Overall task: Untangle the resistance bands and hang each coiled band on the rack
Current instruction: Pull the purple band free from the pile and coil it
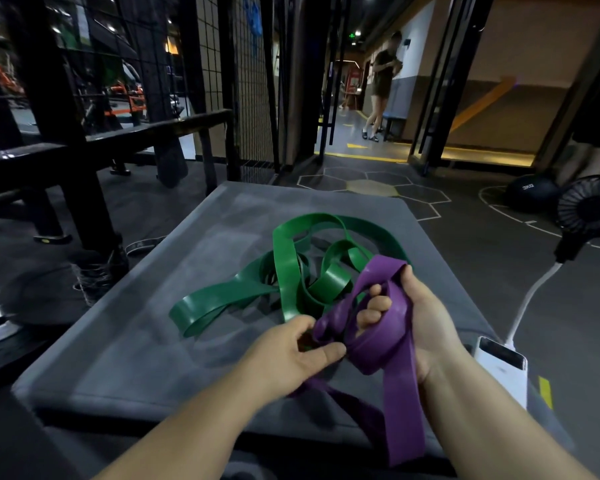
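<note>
A dark ball (533, 195) on the floor at about two o'clock bore pale lettering reading "3KG". Other signs farther off were too small or blurred to read.

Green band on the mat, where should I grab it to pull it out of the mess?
Probably the long loop end of the green band that sticks out to the left. Come from the left and pinch it across its flat width. That end lies open on the grey mat, clear of the tangle and away from the purple band.
</note>
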A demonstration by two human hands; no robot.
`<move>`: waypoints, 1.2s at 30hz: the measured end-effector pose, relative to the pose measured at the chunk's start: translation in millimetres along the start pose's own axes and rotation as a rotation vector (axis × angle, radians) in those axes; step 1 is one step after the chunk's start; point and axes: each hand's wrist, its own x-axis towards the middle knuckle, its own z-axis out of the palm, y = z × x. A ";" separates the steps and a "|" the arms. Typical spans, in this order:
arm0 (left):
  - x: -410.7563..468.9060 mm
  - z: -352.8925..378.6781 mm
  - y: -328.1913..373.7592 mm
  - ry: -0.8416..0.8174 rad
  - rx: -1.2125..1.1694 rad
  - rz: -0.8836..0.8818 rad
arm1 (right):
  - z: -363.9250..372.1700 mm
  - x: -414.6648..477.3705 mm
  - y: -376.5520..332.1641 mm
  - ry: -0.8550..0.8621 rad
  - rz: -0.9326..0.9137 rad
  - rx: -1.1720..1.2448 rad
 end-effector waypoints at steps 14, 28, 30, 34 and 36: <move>-3.0 -26.8 10.2 0.048 -0.713 -0.027 | 2.8 -8.5 -7.4 -0.015 -0.026 -0.106; 5.2 -31.2 -0.9 0.269 -0.387 0.053 | -3.9 -13.5 -4.8 -0.092 0.099 -0.361; 6.3 -31.5 -0.8 0.278 -0.420 0.031 | -4.2 -13.7 -4.2 -0.107 0.100 -0.398; 6.5 -36.6 5.5 0.270 -0.676 -0.017 | -9.2 -13.8 -4.6 -0.169 0.099 -0.441; 5.7 -38.5 8.3 0.291 -0.782 -0.051 | -13.0 -13.5 -6.3 -0.266 0.118 -0.456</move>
